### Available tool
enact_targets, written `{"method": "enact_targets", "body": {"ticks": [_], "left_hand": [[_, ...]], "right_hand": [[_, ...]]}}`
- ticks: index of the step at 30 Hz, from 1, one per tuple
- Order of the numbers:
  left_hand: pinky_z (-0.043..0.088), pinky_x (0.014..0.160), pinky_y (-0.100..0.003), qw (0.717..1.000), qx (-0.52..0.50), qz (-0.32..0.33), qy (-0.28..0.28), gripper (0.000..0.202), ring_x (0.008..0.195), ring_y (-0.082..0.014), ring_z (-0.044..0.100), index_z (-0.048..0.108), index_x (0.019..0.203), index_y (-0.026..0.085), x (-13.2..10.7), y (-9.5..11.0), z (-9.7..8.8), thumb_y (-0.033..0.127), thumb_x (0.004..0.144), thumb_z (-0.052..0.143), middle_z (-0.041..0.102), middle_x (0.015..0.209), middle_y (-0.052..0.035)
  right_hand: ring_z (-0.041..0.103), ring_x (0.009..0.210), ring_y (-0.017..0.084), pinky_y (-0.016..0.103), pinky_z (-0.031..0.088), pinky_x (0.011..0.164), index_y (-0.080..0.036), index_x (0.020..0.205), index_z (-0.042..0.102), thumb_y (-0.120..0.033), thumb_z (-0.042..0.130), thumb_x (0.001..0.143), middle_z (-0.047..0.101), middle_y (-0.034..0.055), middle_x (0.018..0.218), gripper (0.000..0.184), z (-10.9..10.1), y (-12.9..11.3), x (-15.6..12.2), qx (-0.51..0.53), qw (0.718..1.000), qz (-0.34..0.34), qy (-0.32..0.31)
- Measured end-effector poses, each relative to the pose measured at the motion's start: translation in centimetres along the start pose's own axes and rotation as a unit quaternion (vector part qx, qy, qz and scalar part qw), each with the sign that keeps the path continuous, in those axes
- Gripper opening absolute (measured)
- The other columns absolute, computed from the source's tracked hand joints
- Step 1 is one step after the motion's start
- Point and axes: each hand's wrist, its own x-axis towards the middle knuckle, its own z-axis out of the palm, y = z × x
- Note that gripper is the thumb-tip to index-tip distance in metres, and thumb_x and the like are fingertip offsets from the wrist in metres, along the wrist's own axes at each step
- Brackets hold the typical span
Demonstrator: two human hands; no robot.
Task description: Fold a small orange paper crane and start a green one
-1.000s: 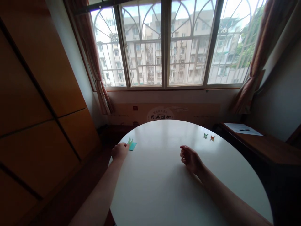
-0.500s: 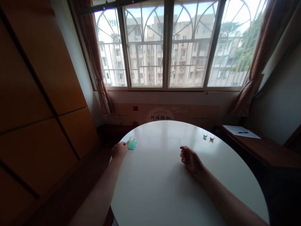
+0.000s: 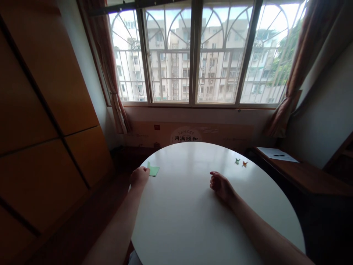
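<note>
At the far left of the white round table [image 3: 179, 206], my left hand [image 3: 139, 177] is closed in a pinch on a piece of green paper. One part of the green paper [image 3: 154, 171] lies flat on the tabletop, while another part stands up beside my fingertips. Whether these are one sheet or several, I cannot tell. My right hand [image 3: 221, 186] rests on the table right of the middle, fingers curled in, with nothing visible in them. Beyond it, toward the far right rim, sit a small folded green paper figure [image 3: 237, 161] and a small folded orange one [image 3: 245, 164].
A brown side table [image 3: 306, 175] stands to the right, bearing a white sheet [image 3: 277, 154] with a dark object on it. Wooden cabinet doors [image 3: 55, 92] line the left. Behind the table are a printed panel [image 3: 220, 132] and a barred window.
The blue-green sheet that showed under the lifted green paper is no longer seen; light green now shows there. My left hand keeps its pinch. My right hand has hardly moved; the view shifted slightly.
</note>
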Motion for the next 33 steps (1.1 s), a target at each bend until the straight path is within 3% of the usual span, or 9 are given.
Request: {"method": "enact_targets", "body": {"ticks": [6,9,11,15,18,20,24,28,33], "left_hand": [[0.048,0.096,-0.045,0.98,-0.117,0.07,0.142,0.025,0.107,-0.0287,0.066,0.07,0.099,0.015,-0.3,1.3,-5.3,0.034,0.096,0.055,0.072,0.104,-0.0115],[0.047,0.097,-0.042,0.954,-0.2,0.13,0.182,0.034,0.108,-0.0306,0.066,0.069,0.106,0.013,-0.5,4.2,-7.8,0.038,0.096,0.049,0.072,0.108,-0.0154],[0.051,0.089,-0.037,0.937,-0.255,0.176,0.163,0.038,0.1,-0.0278,0.069,0.069,0.109,0.013,-1.4,7.3,-7.7,0.041,0.097,0.046,0.074,0.102,-0.0135],[0.055,0.065,-0.027,0.904,-0.326,0.278,0.005,0.032,0.07,-0.0172,0.07,0.072,0.093,0.015,-5.1,13.9,-2.9,0.042,0.095,0.055,0.073,0.078,-0.0034],[0.056,0.065,-0.029,0.877,-0.35,0.311,-0.109,0.028,0.064,-0.0127,0.065,0.068,0.091,0.013,-8.0,16.6,2.4,0.04,0.096,0.062,0.069,0.077,-0.0006],[0.056,0.062,-0.028,0.864,-0.368,0.303,-0.164,0.027,0.062,-0.0117,0.064,0.067,0.09,0.013,-9.2,17.0,5.4,0.038,0.096,0.062,0.067,0.075,0.0005],[0.051,0.05,-0.022,0.84,-0.408,0.257,-0.249,0.031,0.054,-0.0103,0.061,0.065,0.088,0.012,-9.7,16.2,8.8,0.041,0.098,0.058,0.063,0.067,0.0019],[0.05,0.047,-0.023,0.809,-0.435,0.238,-0.316,0.034,0.057,-0.0164,0.066,0.069,0.076,0.014,-9.6,15.2,10.0,0.048,0.083,0.067,0.066,0.062,-0.0036],[0.047,0.044,-0.023,0.811,-0.445,0.187,-0.331,0.033,0.055,-0.0164,0.064,0.068,0.074,0.015,-9.6,14.7,10.9,0.048,0.077,0.066,0.066,0.063,-0.0047]], "right_hand": [[0.066,0.084,0.016,0.032,0.058,0.072,-0.015,0.115,0.062,-0.032,0.061,0.098,0.066,0.0065,0.108,0.024,0.3,-0.2,0.8,-0.025,0.997,0.061,0.046],[0.066,0.097,0.021,0.039,0.059,0.081,-0.016,0.121,0.061,-0.032,0.061,0.098,0.064,0.0089,0.119,0.028,0.6,-0.4,1.2,-0.04,0.993,0.092,0.053],[0.066,0.098,0.021,0.04,0.058,0.082,-0.016,0.122,0.061,-0.032,0.062,0.098,0.064,0.0091,0.12,0.029,0.9,-0.5,1.5,-0.045,0.992,0.106,0.054],[0.067,0.085,0.017,0.033,0.059,0.073,-0.014,0.115,0.062,-0.032,0.061,0.098,0.066,0.0065,0.108,0.025,1.1,-0.5,1.7,-0.037,0.991,0.119,0.05],[0.063,0.065,0.013,0.028,0.056,0.064,-0.012,0.103,0.064,-0.029,0.057,0.1,0.066,0.0035,0.082,0.019,1.1,-0.4,1.7,-0.017,0.993,0.109,0.043],[0.065,0.065,0.015,0.029,0.057,0.066,-0.012,0.101,0.066,-0.033,0.054,0.1,0.067,0.005,0.076,0.023,1.1,-0.6,1.7,0.004,0.995,0.097,0.032],[0.072,0.089,0.021,0.036,0.06,0.075,-0.015,0.104,0.066,-0.049,0.05,0.098,0.073,0.0118,0.095,0.038,1.1,-1.2,1.6,0.044,0.996,0.081,-0.001],[0.072,0.092,0.022,0.034,0.059,0.072,-0.017,0.109,0.066,-0.045,0.058,0.093,0.074,0.0111,0.106,0.033,0.9,-1.2,1.9,0.048,0.997,0.06,-0.019],[0.072,0.081,0.02,0.031,0.059,0.069,-0.019,0.101,0.067,-0.036,0.074,0.082,0.076,0.0068,0.093,0.026,0.5,-0.5,2.5,0.025,0.999,0.03,-0.001]]}}
